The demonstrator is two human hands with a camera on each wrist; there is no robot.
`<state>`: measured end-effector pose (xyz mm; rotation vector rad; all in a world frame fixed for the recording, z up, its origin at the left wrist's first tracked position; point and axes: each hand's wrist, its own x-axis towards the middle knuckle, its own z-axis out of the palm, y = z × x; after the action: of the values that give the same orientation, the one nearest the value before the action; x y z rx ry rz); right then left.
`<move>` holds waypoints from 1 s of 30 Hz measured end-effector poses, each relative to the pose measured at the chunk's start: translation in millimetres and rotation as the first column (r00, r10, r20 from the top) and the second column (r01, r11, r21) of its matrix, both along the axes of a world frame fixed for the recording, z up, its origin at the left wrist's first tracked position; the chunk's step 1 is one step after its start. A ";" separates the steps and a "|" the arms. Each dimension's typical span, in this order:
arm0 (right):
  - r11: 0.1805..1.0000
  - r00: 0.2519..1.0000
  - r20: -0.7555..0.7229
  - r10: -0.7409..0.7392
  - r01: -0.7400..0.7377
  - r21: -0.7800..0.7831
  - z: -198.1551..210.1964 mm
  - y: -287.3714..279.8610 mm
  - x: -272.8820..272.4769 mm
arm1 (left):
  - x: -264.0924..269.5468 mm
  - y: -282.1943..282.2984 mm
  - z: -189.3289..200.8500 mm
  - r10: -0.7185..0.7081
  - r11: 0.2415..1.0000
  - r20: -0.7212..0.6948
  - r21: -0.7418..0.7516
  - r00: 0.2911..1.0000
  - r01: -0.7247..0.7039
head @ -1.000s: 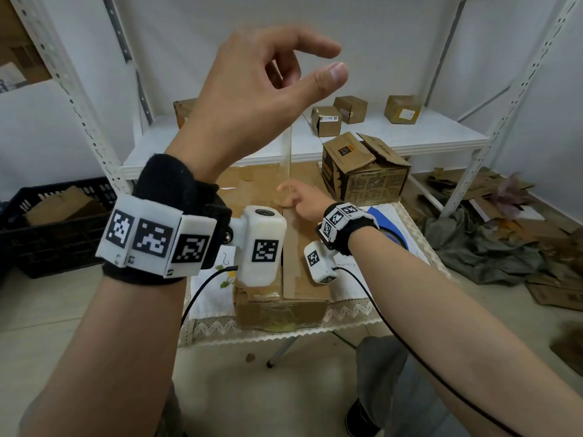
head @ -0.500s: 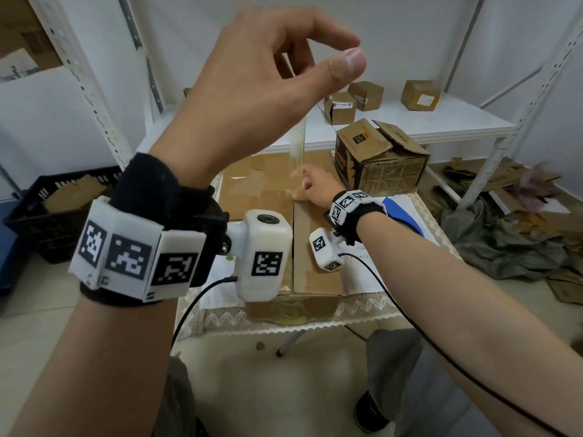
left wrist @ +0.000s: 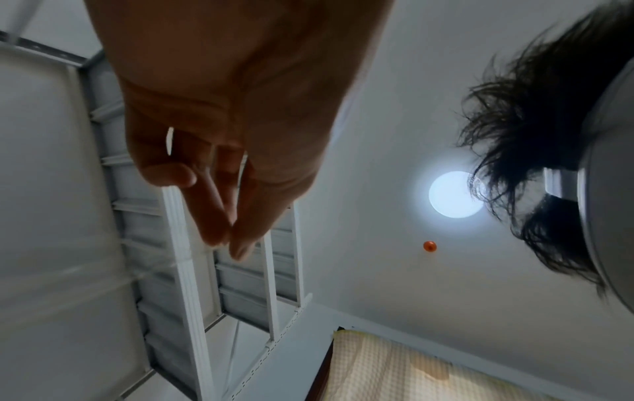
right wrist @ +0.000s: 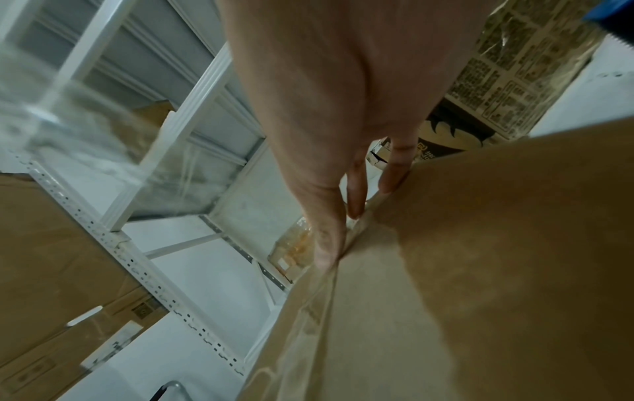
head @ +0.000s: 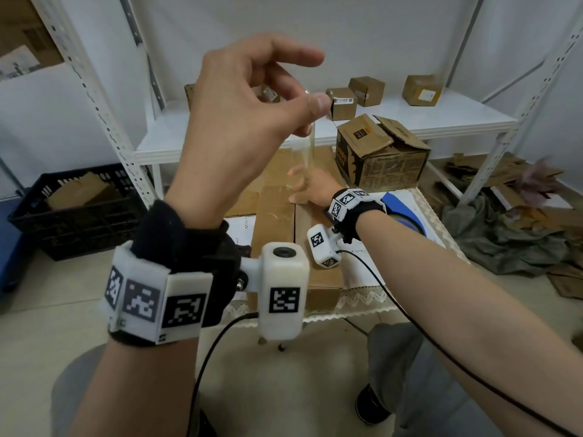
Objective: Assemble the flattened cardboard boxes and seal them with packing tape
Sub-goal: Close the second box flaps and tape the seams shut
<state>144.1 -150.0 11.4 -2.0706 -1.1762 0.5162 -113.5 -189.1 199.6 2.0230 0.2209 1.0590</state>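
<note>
Sealing step: left hand (head: 243, 121) pinches clear tape (head: 307, 152) high, right hand (head: 310, 190) with flat fingers presses its lower end onto the box (head: 315, 247) seam mid-bench (head: 422, 200); next, I judge, lower and smooth the strip along the seam.

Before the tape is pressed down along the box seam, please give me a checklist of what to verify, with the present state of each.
1. Left hand pinches the clear tape strip: ok.
2. Strip hangs untwisted down toward the box: cannot tell, it is blurred.
3. Right hand presses on the box top at the seam: ok.
4. Top flaps closed and meeting: ok.
5. Tape lined up with the seam: cannot tell.
6. Blue tape dispenser within reach behind the right wrist: ok.
</note>
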 end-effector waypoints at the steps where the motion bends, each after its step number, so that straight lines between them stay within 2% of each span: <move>1: 1.000 1.000 -0.007 0.000 0.000 0.006 -0.5 -0.3 1.2 | 1.0 -1.0 -3.4 0.000 1.000 0.024 -0.031 1.000 0.001; 5: 1.000 1.000 -0.029 -0.005 0.006 0.021 -4.5 0.8 -1.5 | 0.7 -4.2 -14.2 0.022 0.994 0.089 -0.109 0.996 -0.012; 14: 0.999 0.999 0.043 -0.016 0.014 0.048 -5.3 -2.2 -4.6 | -24.3 -22.0 -40.7 0.151 0.962 0.245 -0.258 0.958 -0.086; 20: 0.997 1.000 -0.005 -0.017 0.017 0.069 -10.2 2.2 -6.8 | -34.6 -49.2 -69.9 0.231 0.888 0.297 -0.453 0.926 -0.077; 24: 0.999 0.999 0.034 0.004 -0.005 0.041 -9.2 -4.9 -4.6 | -38.7 -64.5 -84.7 0.271 0.833 0.346 -0.552 0.898 -0.039; 30: 0.999 0.998 0.043 0.047 -0.047 0.009 -10.3 -12.0 -16.2 | -46.7 -79.8 -98.9 0.325 0.814 0.356 -0.577 0.876 -0.067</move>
<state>127.9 -161.9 1.1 -2.0591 -1.2524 0.4893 -160.2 -268.9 100.7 1.2172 0.4529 1.3729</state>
